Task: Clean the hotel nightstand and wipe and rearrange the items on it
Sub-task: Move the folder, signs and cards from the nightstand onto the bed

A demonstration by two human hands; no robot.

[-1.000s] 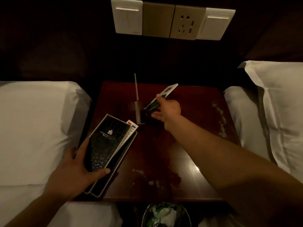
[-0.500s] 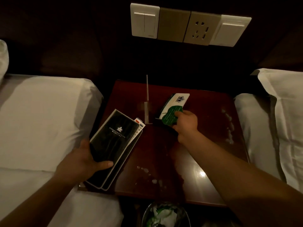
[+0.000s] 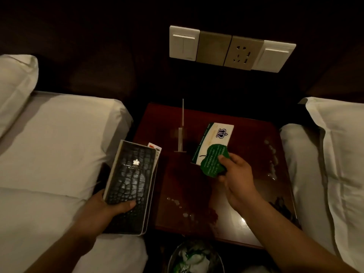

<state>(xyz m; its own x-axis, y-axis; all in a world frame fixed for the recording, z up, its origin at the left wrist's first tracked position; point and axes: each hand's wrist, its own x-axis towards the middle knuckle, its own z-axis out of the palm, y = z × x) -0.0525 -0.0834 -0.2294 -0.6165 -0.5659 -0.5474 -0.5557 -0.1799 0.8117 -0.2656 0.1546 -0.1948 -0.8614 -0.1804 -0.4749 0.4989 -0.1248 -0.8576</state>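
**Q:** What does each hand hold, and where?

**A:** Left hand (image 3: pixel 110 209): it grips a black folder (image 3: pixel 131 180) with a scaly cover and a small pale crest; the thumb lies across the cover's lower end, and the other fingers are hidden beneath. Thin booklets (image 3: pixel 154 147) are stacked under the folder (one shows a red corner). The stack lies over the left front edge of the nightstand (image 3: pixel 256 146), beside the left bed (image 3: pixel 59 134); whether it rests on the wood cannot be told.

**Q:** And the right?

**A:** Right hand (image 3: pixel 236 178): thumb and curled fingers pinch a white card (image 3: pixel 218 134) with a green border and a dark crest; a green leaf-shaped piece (image 3: pixel 211 162) sits at its near end, under the thumb. The card is tilted over the middle of the nightstand, just to the right of a clear stand (image 3: pixel 182 131), which is upright; contact between card and wood cannot be told.

**Q:** The surface itself?

**A:** Dark red and glossy; pale wet spots (image 3: pixel 272 160) run along the right side, and more (image 3: pixel 179 203) lie near the front between the two hands.

**Q:** Surroundings?

**A:** A switch panel (image 3: pixel 232 49) with a socket is on the wall behind; a white pillow (image 3: pixel 338 154) is at the right; a bin (image 3: pixel 195 257) holding crumpled white and green scraps is below the front edge.
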